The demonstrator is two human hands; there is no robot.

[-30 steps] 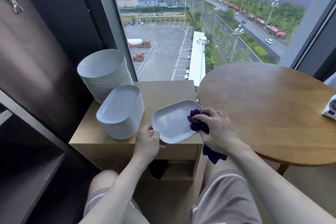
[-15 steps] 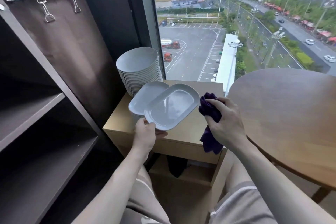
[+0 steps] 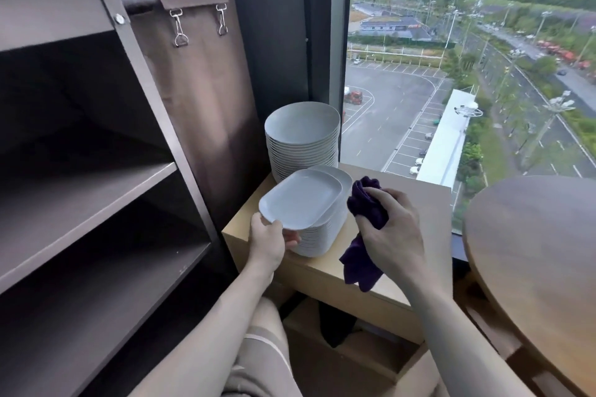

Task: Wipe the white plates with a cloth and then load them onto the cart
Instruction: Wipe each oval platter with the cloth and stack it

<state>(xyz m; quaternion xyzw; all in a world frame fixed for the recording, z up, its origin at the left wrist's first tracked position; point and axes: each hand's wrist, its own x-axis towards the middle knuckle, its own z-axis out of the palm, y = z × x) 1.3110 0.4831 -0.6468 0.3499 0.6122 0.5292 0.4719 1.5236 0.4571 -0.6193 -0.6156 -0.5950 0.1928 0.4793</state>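
Nearest, at the bottom of the frame, the person's two forearms reach up from the lap. The left hand pinches the near rim of a white oblong plate, thumb on top and fingers curled beneath; I'd guess that grip keeps prints off the glazed face. The plate hangs roughly level, lifted just over the stack of matching plates and set a little to its left. That is the side towards the cart, whose dark brown shelves fill the left of the frame, so it looks ready to go there. Right of the plate and clear of it, the right hand has its fingers bunched tight round a purple cloth. The cloth is soft and crumpled, its tail dangling over the pale wood counter. Further back stands a taller stack of round plates, smooth and grey-white, close against the window frame. A round wooden table shows at the right edge.
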